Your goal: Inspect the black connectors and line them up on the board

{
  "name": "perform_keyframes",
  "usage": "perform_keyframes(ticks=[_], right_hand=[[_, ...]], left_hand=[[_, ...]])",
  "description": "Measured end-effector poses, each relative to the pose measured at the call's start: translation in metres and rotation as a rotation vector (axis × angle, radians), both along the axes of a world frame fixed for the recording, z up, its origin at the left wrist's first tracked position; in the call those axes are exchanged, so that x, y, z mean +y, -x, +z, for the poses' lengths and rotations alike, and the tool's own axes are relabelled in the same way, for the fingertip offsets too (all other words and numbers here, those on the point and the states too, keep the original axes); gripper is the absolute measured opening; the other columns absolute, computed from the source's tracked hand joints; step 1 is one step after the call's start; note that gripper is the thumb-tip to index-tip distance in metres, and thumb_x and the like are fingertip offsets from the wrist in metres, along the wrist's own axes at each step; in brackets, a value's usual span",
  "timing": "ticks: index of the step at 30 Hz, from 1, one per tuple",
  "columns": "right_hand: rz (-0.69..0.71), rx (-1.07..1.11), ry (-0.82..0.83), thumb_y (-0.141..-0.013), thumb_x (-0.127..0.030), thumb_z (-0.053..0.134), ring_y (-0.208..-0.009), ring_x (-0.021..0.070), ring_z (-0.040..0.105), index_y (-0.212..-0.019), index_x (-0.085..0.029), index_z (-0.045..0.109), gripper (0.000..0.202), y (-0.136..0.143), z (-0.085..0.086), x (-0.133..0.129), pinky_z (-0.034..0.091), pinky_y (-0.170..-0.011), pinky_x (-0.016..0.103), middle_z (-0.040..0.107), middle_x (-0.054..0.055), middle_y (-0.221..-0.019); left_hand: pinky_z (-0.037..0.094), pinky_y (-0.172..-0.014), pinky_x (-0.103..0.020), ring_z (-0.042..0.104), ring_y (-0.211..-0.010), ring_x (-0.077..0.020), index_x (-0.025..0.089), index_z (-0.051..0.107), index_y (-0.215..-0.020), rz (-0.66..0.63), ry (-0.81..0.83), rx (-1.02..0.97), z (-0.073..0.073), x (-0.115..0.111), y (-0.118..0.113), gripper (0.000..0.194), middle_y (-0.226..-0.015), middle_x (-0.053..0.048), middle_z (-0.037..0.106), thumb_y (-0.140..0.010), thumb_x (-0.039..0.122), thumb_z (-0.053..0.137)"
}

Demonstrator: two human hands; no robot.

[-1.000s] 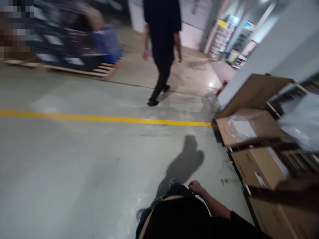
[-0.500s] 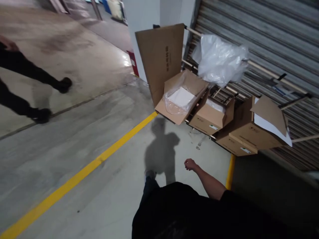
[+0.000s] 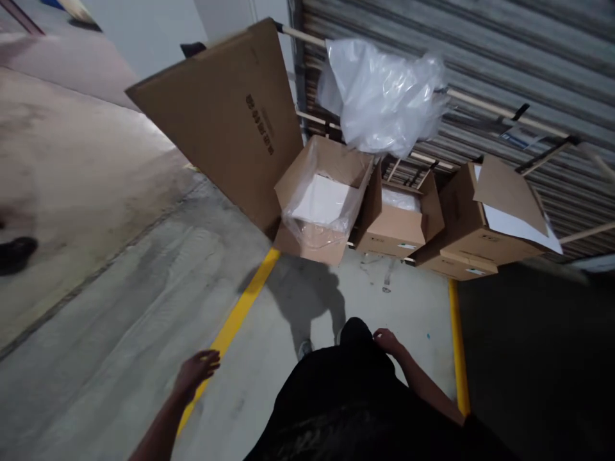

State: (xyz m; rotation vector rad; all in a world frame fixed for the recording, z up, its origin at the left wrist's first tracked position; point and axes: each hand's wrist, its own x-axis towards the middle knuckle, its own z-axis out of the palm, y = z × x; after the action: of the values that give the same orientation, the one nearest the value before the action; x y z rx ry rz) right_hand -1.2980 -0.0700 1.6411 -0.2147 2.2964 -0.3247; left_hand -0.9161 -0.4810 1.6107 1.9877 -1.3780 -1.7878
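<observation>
My left hand [image 3: 198, 372] hangs in the air over the yellow floor line, empty, its fingers loosely bent and apart. Beside my thigh is my right hand [image 3: 387, 341], also empty, with fingers loosely curved. Ahead of both hands, an open cardboard box [image 3: 312, 246] lined with clear plastic holds a white sheet-like stack [image 3: 321, 200]. To its right stands a smaller open box [image 3: 391, 234] with clear plastic inside. Farther right, a box with a loose flap and white sheet [image 3: 516, 227] rests on a lower carton [image 3: 454, 266].
A large flat cardboard panel [image 3: 225, 121] leans left of the boxes. Clear plastic bags [image 3: 384, 96] hang over the rack's rail [image 3: 509, 114], before a metal shutter [image 3: 456, 38]. Yellow lines [image 3: 250, 294] mark the concrete floor. Another person's dark shoe [image 3: 18, 253] shows at the left.
I have come closer to the boxes, which look larger. My left hand has come into view; my right hand has drawn back toward my leg. The other person is mostly out of frame.
</observation>
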Motion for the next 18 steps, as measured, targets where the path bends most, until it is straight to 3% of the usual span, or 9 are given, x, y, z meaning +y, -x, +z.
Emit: perform_keyframes(ticks=[3,5,7,9,12,14,16,18], right_hand=[[-0.056,-0.045,-0.053,-0.108,-0.032,0.066,-0.088,0.0172,0.075,-0.116,-0.013,0.072,0.022,0.025,-0.01,-0.015,0.064,-0.082,0.034,0.076,0.005,-0.102],[-0.05,-0.017,-0.068,-0.104,-0.019,0.06,-0.095,0.0203,0.078,-0.107,-0.016,0.075,0.016,0.049,-0.014,-0.027,0.061,-0.085,0.032,0.078,0.006,-0.1],[-0.005,0.025,-0.066,-0.097,-0.012,0.054,-0.104,0.0237,0.078,-0.099,-0.017,0.078,0.025,0.085,-0.011,-0.046,0.057,-0.087,0.031,0.081,0.009,-0.101],[0.076,0.044,-0.049,-0.093,-0.011,0.054,-0.104,0.0254,0.079,-0.099,-0.016,0.08,0.027,0.134,-0.001,-0.078,0.055,-0.087,0.03,0.082,0.011,-0.103],[0.241,0.06,0.034,-0.091,-0.01,0.057,-0.106,0.025,0.077,-0.106,-0.016,0.082,0.029,0.222,0.03,-0.152,0.054,-0.093,0.03,0.083,0.012,-0.108],[0.346,0.09,0.119,-0.094,-0.011,0.057,-0.11,0.0239,0.076,-0.111,-0.016,0.082,0.032,0.28,0.057,-0.215,0.052,-0.1,0.03,0.082,0.012,-0.114],[0.425,0.132,0.205,-0.097,-0.015,0.057,-0.111,0.0228,0.075,-0.118,-0.019,0.082,0.033,0.329,0.084,-0.282,0.053,-0.103,0.03,0.082,0.01,-0.12],[0.475,0.181,0.274,-0.101,-0.02,0.056,-0.112,0.0216,0.075,-0.126,-0.02,0.08,0.035,0.366,0.106,-0.349,0.054,-0.104,0.03,0.081,0.009,-0.123]], left_hand=[[0.05,-0.058,-0.028,0.067,-0.061,-0.0209,0.018,0.066,-0.076,-0.028,0.045,-0.002,0.007,-0.081,0.07,0.029,-0.066,-0.007,0.071,-0.053,0.035,0.071],[0.051,-0.061,-0.028,0.068,-0.066,-0.0201,0.018,0.067,-0.082,-0.049,0.056,0.033,0.001,-0.101,0.133,0.035,-0.071,-0.006,0.072,-0.054,0.038,0.072],[0.053,-0.066,-0.029,0.07,-0.07,-0.0205,0.019,0.067,-0.088,-0.084,0.036,0.088,-0.008,-0.094,0.203,0.042,-0.076,-0.006,0.074,-0.055,0.043,0.075],[0.055,-0.069,-0.032,0.072,-0.073,-0.0224,0.019,0.068,-0.092,-0.13,-0.015,0.155,-0.016,-0.067,0.273,0.048,-0.081,-0.007,0.076,-0.056,0.048,0.079],[0.054,-0.07,-0.035,0.073,-0.075,-0.0258,0.018,0.072,-0.091,-0.179,-0.098,0.237,-0.016,-0.022,0.368,0.05,-0.078,-0.008,0.076,-0.054,0.05,0.086],[0.054,-0.071,-0.036,0.072,-0.077,-0.0268,0.017,0.075,-0.089,-0.162,-0.119,0.287,-0.007,-0.008,0.418,0.048,-0.074,-0.008,0.076,-0.053,0.045,0.09],[0.055,-0.076,-0.036,0.073,-0.083,-0.0269,0.015,0.077,-0.091,-0.109,-0.12,0.355,0.006,-0.016,0.458,0.048,-0.08,-0.01,0.078,-0.054,0.039,0.094],[0.056,-0.081,-0.037,0.074,-0.087,-0.0262,0.013,0.078,-0.097,-0.033,-0.117,0.43,0.018,-0.046,0.49,0.051,-0.09,-0.013,0.08,-0.056,0.036,0.096]])
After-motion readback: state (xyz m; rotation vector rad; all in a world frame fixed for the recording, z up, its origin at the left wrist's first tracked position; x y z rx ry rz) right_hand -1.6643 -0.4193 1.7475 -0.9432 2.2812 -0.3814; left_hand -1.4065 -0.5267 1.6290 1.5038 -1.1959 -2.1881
